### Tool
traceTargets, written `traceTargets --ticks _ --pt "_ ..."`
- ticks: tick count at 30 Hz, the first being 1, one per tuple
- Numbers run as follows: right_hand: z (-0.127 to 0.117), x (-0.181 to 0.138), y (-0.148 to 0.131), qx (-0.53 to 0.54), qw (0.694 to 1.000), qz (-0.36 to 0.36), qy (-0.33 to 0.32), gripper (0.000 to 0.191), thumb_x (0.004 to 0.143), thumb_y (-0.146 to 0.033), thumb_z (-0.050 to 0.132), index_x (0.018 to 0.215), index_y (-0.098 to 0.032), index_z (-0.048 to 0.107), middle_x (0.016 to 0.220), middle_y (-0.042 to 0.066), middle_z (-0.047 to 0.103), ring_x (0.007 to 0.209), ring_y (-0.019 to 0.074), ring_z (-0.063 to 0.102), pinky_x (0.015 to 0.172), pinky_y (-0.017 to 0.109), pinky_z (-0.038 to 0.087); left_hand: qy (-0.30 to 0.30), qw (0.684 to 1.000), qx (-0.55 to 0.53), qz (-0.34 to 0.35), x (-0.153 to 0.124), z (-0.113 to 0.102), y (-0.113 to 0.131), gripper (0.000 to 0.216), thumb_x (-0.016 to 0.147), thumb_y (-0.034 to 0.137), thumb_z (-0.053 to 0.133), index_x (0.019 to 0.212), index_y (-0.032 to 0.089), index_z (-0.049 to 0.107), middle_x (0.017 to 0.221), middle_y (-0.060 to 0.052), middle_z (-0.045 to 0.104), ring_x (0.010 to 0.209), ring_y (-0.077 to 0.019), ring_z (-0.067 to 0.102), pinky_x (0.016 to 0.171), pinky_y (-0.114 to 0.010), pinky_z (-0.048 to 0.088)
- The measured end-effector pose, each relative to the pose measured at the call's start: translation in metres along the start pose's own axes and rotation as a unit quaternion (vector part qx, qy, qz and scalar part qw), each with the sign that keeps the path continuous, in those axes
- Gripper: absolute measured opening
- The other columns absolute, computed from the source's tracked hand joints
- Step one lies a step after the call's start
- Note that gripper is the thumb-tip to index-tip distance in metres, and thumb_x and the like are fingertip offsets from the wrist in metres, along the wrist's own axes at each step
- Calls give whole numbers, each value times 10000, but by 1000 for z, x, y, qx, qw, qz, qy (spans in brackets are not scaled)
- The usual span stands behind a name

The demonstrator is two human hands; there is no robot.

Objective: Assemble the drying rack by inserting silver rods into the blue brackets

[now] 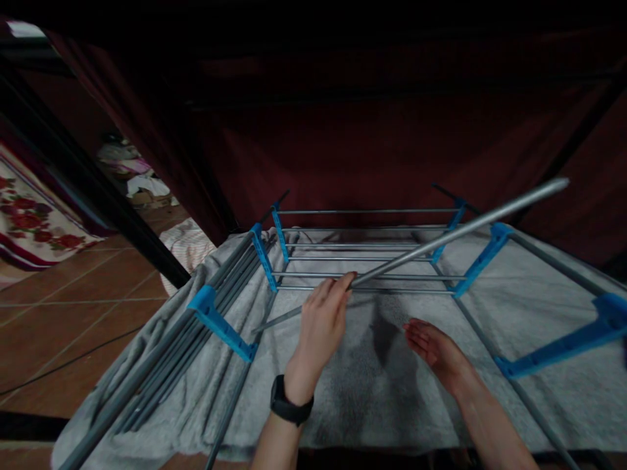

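My left hand, with a black watch on its wrist, is closed around a grey metal rod. The rod slants up to the right, its far end raised above the rack. My right hand is held palm inward with fingers stretched out, apart from the rod and holding nothing. In front of both hands lies a partly built rack of grey tubes and blue plastic brackets. A blue bracket sits to the left, another blue bracket to the right; no crossbar joins these two.
Several loose grey rods lie along the left side on a grey fleece blanket. Dark red curtains hang behind. To the left are a dark post, a tiled floor and a heap of cloth.
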State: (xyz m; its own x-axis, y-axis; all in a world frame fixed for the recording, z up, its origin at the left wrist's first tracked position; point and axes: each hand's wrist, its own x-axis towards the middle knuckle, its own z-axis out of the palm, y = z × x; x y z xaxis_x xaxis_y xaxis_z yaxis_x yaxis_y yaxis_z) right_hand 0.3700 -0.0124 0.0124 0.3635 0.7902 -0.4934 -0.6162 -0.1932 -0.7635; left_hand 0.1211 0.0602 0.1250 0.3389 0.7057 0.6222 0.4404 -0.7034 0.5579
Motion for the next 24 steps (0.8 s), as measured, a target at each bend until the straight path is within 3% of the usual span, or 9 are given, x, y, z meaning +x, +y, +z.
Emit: traceTargets --ticks 4,9,15,24 --pt "-2 3 0 2 1000 -9 -7 219 739 -139 692 957 -156 700 966 116 756 830 184 725 725 264 608 -117 982 145 1 -13 24 -20 427 991 154 406 1374 274 551 1058 -72 657 971 -239 613 908 -393 487" --pt "-6 5 0 -3 1000 -16 -12 286 744 -162 713 1029 -166 694 1038 122 748 887 196 726 738 272 615 -200 956 215 -2 -29 40 -39 523 938 45 415 1387 288 529 1127 -60 638 1025 -222 607 983 -390 456" --pt "-11 8 -3 51 999 -13 -4 135 819 -118 632 933 -171 680 950 86 745 916 209 728 784 313 630 -260 943 207 24 -41 58 -34 510 937 52 413 1363 289 562 1131 -77 637 1055 -236 594 1036 -413 417" --pt "-17 12 -4 80 994 5 73 189 923 -67 519 835 -169 652 795 35 699 722 133 703 677 224 630 -290 948 130 2 -49 74 -30 528 920 64 404 1384 252 571 1133 -122 645 1084 -272 587 1057 -443 397"
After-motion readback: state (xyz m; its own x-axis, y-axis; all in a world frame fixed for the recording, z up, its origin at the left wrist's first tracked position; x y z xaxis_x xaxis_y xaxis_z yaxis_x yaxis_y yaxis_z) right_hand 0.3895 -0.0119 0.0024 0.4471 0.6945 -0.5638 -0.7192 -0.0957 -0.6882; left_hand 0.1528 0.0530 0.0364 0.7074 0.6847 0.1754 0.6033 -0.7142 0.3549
